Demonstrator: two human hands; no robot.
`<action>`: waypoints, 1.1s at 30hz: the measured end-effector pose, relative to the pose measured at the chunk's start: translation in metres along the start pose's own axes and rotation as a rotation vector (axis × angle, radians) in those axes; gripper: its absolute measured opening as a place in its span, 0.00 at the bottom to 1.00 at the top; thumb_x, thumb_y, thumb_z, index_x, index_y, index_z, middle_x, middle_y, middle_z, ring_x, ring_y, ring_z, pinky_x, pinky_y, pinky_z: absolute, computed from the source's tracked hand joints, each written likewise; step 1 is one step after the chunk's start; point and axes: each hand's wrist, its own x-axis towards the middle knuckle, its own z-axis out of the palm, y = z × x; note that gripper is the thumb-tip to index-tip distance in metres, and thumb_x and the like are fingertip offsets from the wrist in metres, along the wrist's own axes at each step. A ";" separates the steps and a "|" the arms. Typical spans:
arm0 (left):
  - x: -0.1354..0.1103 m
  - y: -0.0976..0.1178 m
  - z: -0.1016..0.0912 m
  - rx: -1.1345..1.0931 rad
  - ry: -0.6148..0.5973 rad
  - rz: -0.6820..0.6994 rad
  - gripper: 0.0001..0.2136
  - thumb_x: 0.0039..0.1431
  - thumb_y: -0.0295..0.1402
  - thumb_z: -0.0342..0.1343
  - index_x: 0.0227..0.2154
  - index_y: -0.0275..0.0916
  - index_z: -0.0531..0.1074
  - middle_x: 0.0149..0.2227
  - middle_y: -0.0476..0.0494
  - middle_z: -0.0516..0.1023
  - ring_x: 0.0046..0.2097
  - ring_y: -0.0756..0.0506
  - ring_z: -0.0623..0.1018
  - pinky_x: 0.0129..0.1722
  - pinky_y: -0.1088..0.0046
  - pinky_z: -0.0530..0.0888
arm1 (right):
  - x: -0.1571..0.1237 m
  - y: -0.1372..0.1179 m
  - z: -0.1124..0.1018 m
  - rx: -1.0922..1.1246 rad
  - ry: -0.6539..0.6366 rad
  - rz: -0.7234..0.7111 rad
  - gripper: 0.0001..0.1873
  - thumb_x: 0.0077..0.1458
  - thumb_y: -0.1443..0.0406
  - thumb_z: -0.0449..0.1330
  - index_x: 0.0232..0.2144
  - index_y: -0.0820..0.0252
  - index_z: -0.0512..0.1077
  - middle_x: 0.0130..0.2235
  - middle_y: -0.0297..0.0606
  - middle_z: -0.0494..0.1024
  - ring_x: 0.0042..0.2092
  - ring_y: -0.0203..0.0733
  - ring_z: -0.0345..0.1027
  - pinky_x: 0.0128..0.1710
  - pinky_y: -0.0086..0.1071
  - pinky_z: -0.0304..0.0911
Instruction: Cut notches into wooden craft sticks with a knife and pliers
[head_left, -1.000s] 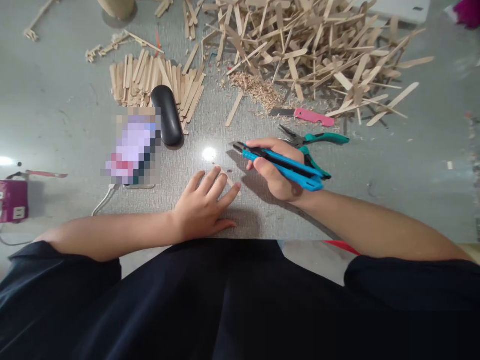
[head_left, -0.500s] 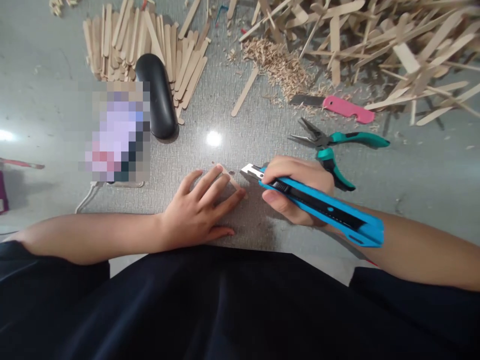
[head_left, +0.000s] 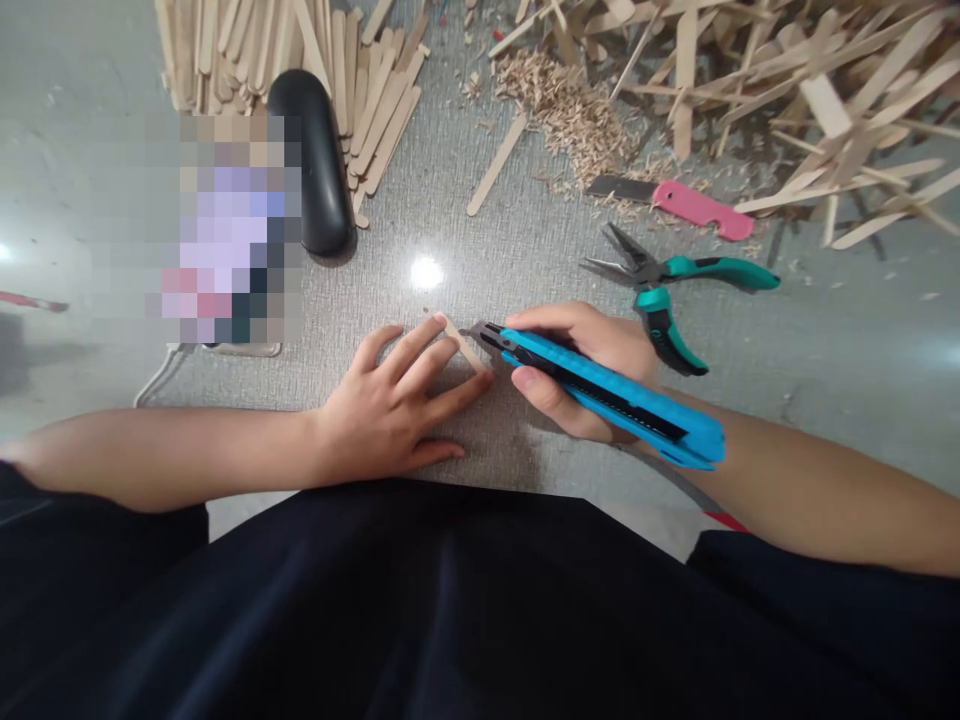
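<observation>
My left hand (head_left: 401, 405) lies flat on the grey mat with fingers spread, pressing down a short wooden stick piece (head_left: 462, 347) that pokes out between the fingertips. My right hand (head_left: 581, 370) is closed around a blue utility knife (head_left: 611, 392). The knife's blade tip touches the stick piece right beside my left fingertips. My dark clothing fills the bottom of the view.
Teal-handled pliers (head_left: 667, 290) and a pink utility knife (head_left: 679, 203) lie just beyond my right hand. A black case (head_left: 311, 160), a row of flat wooden sticks (head_left: 360, 70), a loose stick (head_left: 496, 165), shavings (head_left: 574, 115) and a big stick heap (head_left: 787, 70) lie farther back.
My right hand has brought the blue knife left and down, from above the mat to the stick piece by my left fingertips. The left hand stayed put. The view tilted closer.
</observation>
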 end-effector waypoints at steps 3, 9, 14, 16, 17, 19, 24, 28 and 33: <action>0.000 0.001 0.000 -0.006 0.002 -0.006 0.39 0.79 0.61 0.59 0.82 0.44 0.67 0.71 0.28 0.80 0.78 0.23 0.75 0.74 0.43 0.69 | 0.002 0.001 0.000 -0.027 -0.027 -0.069 0.19 0.73 0.54 0.70 0.64 0.34 0.80 0.42 0.34 0.91 0.39 0.54 0.88 0.38 0.50 0.84; -0.001 0.001 0.002 -0.037 -0.025 -0.025 0.40 0.79 0.62 0.58 0.85 0.51 0.63 0.73 0.30 0.78 0.81 0.23 0.71 0.76 0.41 0.67 | 0.001 0.001 0.002 -0.035 -0.048 -0.059 0.18 0.72 0.53 0.70 0.61 0.33 0.80 0.44 0.34 0.92 0.41 0.56 0.89 0.40 0.52 0.85; -0.005 0.003 0.006 -0.029 -0.023 -0.040 0.39 0.79 0.63 0.58 0.85 0.56 0.63 0.73 0.32 0.77 0.82 0.22 0.69 0.75 0.42 0.65 | 0.004 0.000 0.003 -0.064 -0.045 -0.087 0.15 0.72 0.54 0.69 0.59 0.37 0.81 0.41 0.35 0.91 0.38 0.53 0.88 0.37 0.48 0.83; -0.006 0.005 0.008 -0.030 -0.011 -0.063 0.40 0.78 0.64 0.58 0.85 0.58 0.63 0.72 0.34 0.77 0.83 0.21 0.68 0.76 0.42 0.63 | 0.005 0.000 0.003 -0.089 -0.054 -0.111 0.14 0.74 0.54 0.68 0.59 0.39 0.80 0.41 0.35 0.91 0.37 0.51 0.88 0.36 0.45 0.84; -0.006 0.005 0.009 -0.030 -0.008 -0.071 0.40 0.78 0.64 0.58 0.86 0.59 0.62 0.72 0.34 0.77 0.84 0.21 0.66 0.77 0.41 0.62 | 0.005 0.001 0.003 -0.103 -0.047 -0.134 0.14 0.74 0.55 0.68 0.59 0.41 0.80 0.40 0.35 0.91 0.37 0.50 0.88 0.36 0.44 0.84; -0.006 0.005 0.009 -0.025 -0.011 -0.073 0.42 0.77 0.66 0.58 0.86 0.60 0.60 0.72 0.36 0.76 0.85 0.21 0.65 0.80 0.41 0.60 | 0.005 0.001 0.004 -0.126 -0.015 -0.181 0.14 0.74 0.55 0.68 0.58 0.44 0.80 0.39 0.34 0.90 0.36 0.48 0.88 0.35 0.41 0.84; -0.003 0.003 0.003 -0.037 -0.053 -0.050 0.40 0.78 0.63 0.59 0.86 0.58 0.60 0.74 0.34 0.75 0.85 0.20 0.65 0.80 0.41 0.62 | 0.004 0.001 0.005 -0.117 0.026 -0.168 0.16 0.73 0.56 0.69 0.59 0.47 0.80 0.41 0.35 0.91 0.36 0.47 0.88 0.36 0.39 0.85; -0.002 0.002 0.000 -0.057 -0.062 -0.049 0.41 0.79 0.61 0.59 0.87 0.58 0.59 0.76 0.33 0.74 0.85 0.19 0.66 0.80 0.40 0.63 | 0.005 0.003 0.005 -0.097 0.040 -0.203 0.18 0.72 0.55 0.71 0.60 0.47 0.81 0.42 0.35 0.92 0.36 0.47 0.88 0.36 0.38 0.84; -0.003 0.002 0.002 -0.049 -0.046 -0.048 0.40 0.80 0.62 0.57 0.87 0.58 0.59 0.78 0.33 0.73 0.85 0.21 0.66 0.80 0.40 0.63 | 0.005 0.003 0.005 -0.083 0.053 -0.200 0.18 0.72 0.56 0.71 0.61 0.47 0.82 0.40 0.35 0.91 0.33 0.46 0.85 0.32 0.38 0.82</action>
